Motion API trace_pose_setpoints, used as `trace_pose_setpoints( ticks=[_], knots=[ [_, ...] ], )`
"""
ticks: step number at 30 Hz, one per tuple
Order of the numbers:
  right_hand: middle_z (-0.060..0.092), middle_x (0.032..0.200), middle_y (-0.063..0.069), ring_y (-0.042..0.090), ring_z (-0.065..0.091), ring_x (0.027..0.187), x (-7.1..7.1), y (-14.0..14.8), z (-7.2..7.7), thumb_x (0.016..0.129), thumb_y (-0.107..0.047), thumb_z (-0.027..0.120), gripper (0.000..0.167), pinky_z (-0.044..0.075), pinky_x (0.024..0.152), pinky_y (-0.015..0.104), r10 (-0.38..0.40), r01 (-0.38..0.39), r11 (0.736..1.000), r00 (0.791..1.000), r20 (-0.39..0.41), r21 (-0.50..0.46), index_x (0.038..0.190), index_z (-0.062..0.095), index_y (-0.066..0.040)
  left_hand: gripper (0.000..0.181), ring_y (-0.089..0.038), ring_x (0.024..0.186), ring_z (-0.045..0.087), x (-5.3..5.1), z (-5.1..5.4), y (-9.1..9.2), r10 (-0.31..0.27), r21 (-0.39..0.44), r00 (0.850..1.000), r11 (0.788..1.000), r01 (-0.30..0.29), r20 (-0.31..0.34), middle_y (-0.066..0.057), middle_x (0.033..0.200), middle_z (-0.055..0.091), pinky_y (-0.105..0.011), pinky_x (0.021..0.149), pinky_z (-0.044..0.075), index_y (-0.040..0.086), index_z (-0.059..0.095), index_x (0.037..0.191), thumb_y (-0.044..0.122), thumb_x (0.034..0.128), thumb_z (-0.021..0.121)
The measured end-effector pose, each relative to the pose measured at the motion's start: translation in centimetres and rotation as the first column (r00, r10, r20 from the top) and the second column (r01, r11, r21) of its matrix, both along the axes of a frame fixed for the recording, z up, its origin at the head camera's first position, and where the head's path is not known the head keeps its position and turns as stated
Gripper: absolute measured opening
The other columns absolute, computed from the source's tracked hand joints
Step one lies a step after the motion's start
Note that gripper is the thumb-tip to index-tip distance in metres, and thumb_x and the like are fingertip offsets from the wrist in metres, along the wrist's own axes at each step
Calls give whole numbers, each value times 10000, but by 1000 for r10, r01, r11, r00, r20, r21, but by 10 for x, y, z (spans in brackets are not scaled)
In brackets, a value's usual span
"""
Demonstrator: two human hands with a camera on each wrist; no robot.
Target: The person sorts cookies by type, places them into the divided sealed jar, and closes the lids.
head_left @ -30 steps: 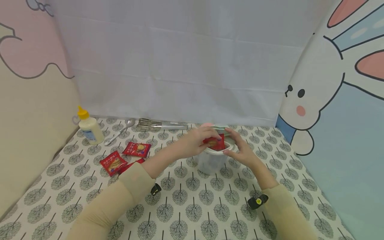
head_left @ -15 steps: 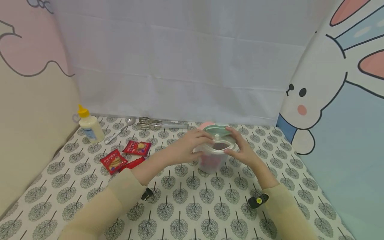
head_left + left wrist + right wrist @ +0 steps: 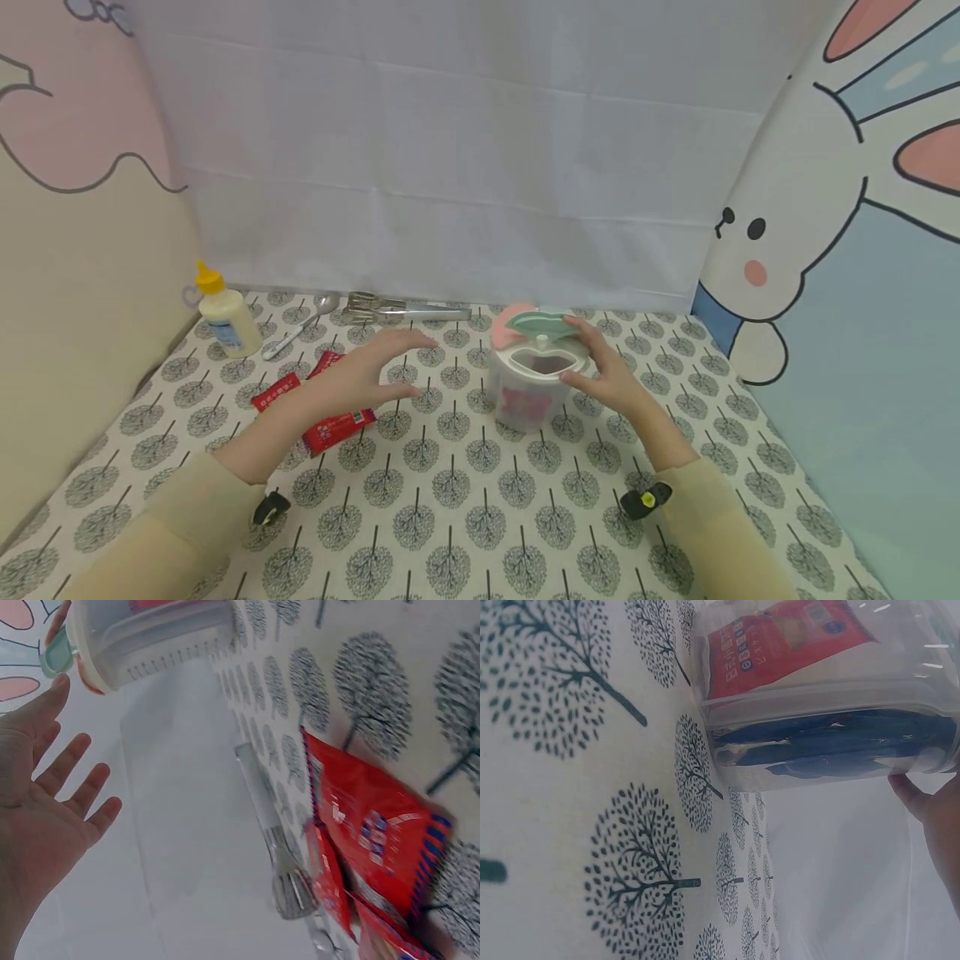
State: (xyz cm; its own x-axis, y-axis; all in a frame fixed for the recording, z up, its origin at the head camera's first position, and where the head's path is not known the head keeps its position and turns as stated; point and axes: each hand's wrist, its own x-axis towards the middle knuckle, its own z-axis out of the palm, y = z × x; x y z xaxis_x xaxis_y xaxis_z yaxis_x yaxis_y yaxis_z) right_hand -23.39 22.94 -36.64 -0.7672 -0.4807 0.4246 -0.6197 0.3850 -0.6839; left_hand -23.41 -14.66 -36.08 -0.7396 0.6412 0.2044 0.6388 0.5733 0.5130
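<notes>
In the head view, a clear plastic container (image 3: 493, 385) with a white lid stands on the patterned cloth. Its green flap (image 3: 542, 323) is raised over an opening; a pink flap (image 3: 504, 327) shows behind. My right hand (image 3: 617, 382) holds the lid's right side, thumb in front and fingers at the green flap. Through the wall, the right wrist view shows a red snack packet (image 3: 780, 652) and something dark blue (image 3: 832, 742) inside. My left hand (image 3: 356, 375), empty and with fingers spread, hovers above several red snack packets (image 3: 339, 430), partly covering them.
A bottle with a yellow cap (image 3: 229, 323) stands at the back left. Beside it lies a spoon (image 3: 300, 327). Metal tongs (image 3: 420, 312) lie along the back edge, near the white cloth backdrop (image 3: 450, 167).
My left hand let a red snack packet drop into the container, then moved left, over the loose packets. One loose packet now shows further forward. The right hand stayed at the lid.
</notes>
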Motion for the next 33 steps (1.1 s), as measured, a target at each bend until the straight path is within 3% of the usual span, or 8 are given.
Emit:
trace_pose_setpoints(
  ticks=[9,15,19,27,29,33],
  knots=[
    [386,1385,293,485,412,1242,0,0,0,774,22,656,780,285,1054,634,-14,14,1000,1000,24,5,1429,235,-18,676,-339,1316,391,6,-41,-58,77,-28,987,997,-74,139,-94,1446,420,-545,1037,383,149,410,1417,159,823,734],
    [382,1382,296,483,409,1241,-2,1,-1,773,34,658,777,284,1056,633,2,-2,1000,1000,20,-9,1423,235,-12,703,-379,1264,452,3,-60,-83,100,-43,961,995,-91,258,-139,1469,377,-537,983,439,130,398,1419,114,804,739],
    [392,1371,300,484,414,1234,-2,1,-1,768,46,657,780,285,1054,634,8,-8,1000,1000,15,-17,1419,232,-7,710,-353,1216,501,-1,-67,-91,118,-48,943,993,-108,311,-124,1407,449,-505,961,472,161,416,1406,119,786,757],
    [405,1362,311,495,417,1226,0,0,0,764,60,649,776,288,1050,638,12,-12,1000,1000,4,-16,1414,229,3,713,-323,1173,526,-10,-75,-96,113,-63,942,993,-98,316,-129,1359,478,-501,960,469,158,441,1378,152,756,788],
    [404,1365,306,491,422,1224,0,-1,1,763,57,650,773,296,1048,634,6,-6,1000,1000,1,-12,1412,234,3,707,-323,1176,514,-11,-74,-95,120,-71,936,992,-102,330,-140,1374,453,-505,960,466,169,457,1369,160,748,795],
    [384,1384,300,490,408,1238,1,0,2,770,51,651,770,287,1053,635,-4,4,1000,1000,14,-11,1416,235,-3,658,-366,1207,468,-14,-72,-91,130,-124,940,988,-95,316,-188,1432,372,-540,955,452,207,508,1330,211,742,804]
  ],
)
